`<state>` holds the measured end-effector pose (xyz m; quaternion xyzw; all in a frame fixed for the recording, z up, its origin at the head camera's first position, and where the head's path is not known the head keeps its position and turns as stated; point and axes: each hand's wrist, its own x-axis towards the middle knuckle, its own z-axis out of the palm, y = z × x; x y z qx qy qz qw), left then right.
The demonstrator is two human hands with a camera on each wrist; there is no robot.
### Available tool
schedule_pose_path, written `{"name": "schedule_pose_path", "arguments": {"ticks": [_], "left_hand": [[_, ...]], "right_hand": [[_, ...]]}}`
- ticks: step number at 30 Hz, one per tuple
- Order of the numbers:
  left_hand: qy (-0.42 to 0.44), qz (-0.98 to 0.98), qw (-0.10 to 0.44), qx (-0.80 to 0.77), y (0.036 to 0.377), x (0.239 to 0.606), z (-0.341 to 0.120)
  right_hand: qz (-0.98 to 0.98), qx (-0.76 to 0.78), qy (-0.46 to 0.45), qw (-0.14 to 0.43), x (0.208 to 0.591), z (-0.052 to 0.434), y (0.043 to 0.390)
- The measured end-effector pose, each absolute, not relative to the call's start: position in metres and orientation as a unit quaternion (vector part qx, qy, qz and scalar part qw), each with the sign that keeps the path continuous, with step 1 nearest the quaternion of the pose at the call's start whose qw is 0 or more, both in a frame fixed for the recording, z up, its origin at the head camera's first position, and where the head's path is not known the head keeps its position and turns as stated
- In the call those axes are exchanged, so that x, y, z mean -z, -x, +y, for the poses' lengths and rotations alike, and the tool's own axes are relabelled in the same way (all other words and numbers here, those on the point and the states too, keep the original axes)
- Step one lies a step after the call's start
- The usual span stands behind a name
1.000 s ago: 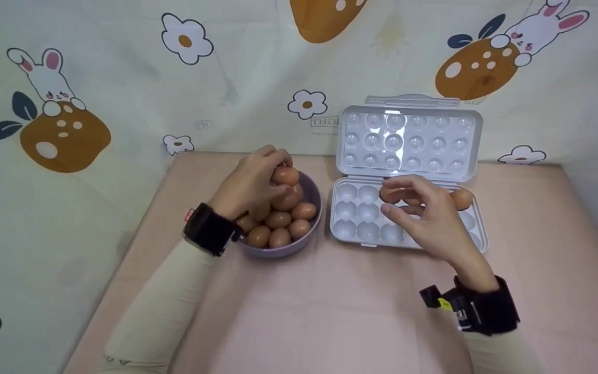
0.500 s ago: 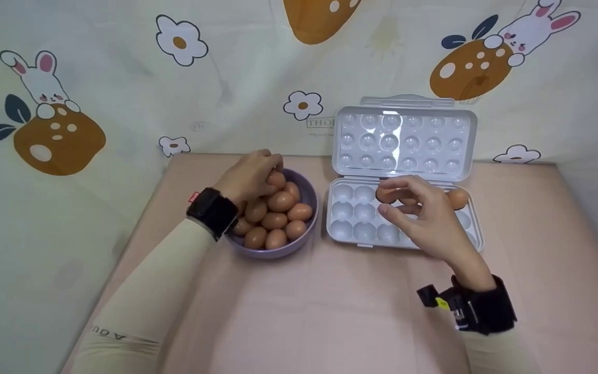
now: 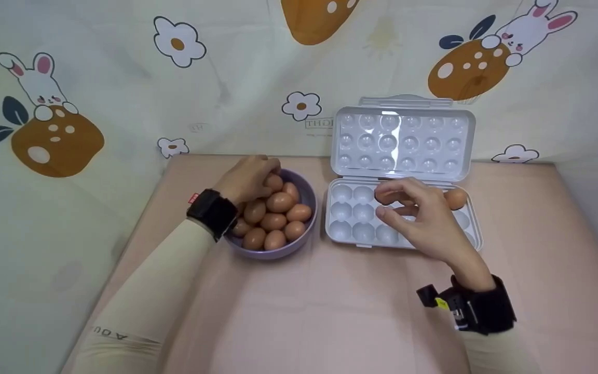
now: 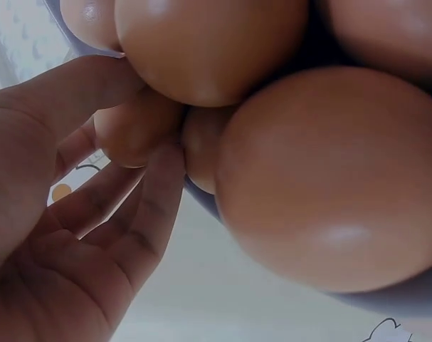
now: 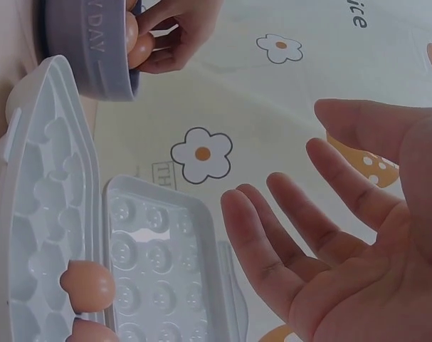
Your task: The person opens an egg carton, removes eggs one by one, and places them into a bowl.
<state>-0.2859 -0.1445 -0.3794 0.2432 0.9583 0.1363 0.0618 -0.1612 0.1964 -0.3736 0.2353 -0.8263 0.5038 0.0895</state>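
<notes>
Head view first: a pink worktop (image 3: 330, 306) backed by a cloth curtain (image 3: 122, 93) printed with rabbits and flowers. At the far left sits a lilac bowl (image 3: 307, 231) heaped with brown eggs (image 3: 278, 201); just right of it an open grey egg box (image 3: 345, 228) — lid upright. The left hand (image 3: 247, 179) curls its fingers around an egg at the bowl's far rim. The right hand (image 3: 423, 218) hovers over the tray, fingers released, hiding some cups; an egg (image 3: 455, 198) shows beyond it.

Even, soft, bright light falls on my table (image 3: 330, 311); shadows faint; glare on the open tray lid (image 3: 402, 143) (centre-left cups); my left-wrist view shows eggs (image 4: 329, 178) blurred, glossy highlights.
</notes>
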Motion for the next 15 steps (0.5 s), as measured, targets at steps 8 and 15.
{"name": "schedule_pose_path", "arguments": {"ticks": [8, 15], "left_hand": [[-0.239, 0.961, 0.023, -0.138, 0.279, 0.375, -0.145], [-0.267, 0.951, -0.028, -0.15, 0.266, 0.366, -0.134]], "right_hand": [[-0.821, -0.513, -0.235, 0.085, 0.371, 0.199, 0.16], [-0.825, -0.509, -0.228, 0.095, 0.358, 0.198, 0.151]]}}
